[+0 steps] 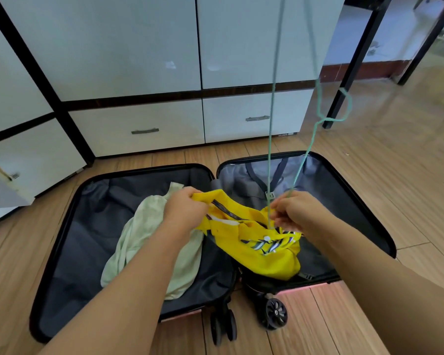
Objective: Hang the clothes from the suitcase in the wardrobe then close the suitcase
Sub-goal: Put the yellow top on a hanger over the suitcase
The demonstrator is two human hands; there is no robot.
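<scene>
An open black suitcase (62,239) lies flat on the wooden floor. Held above its middle is a yellow garment (264,254) with a striped collar. My left hand (185,213) grips the garment's neck edge on the left. My right hand (295,211) pinches a thin green wire hanger (344,108) at the garment's other side; the hanger rises past the top of the frame, and its lower end is inside the garment's neck. A pale green garment (139,234) lies crumpled in the suitcase's left half.
A white wardrobe (139,47) with shut doors and two drawers (144,129) stands just behind the suitcase. A black metal frame leg (344,85) stands at the right. Suitcase wheels (274,313) stick out at the near edge.
</scene>
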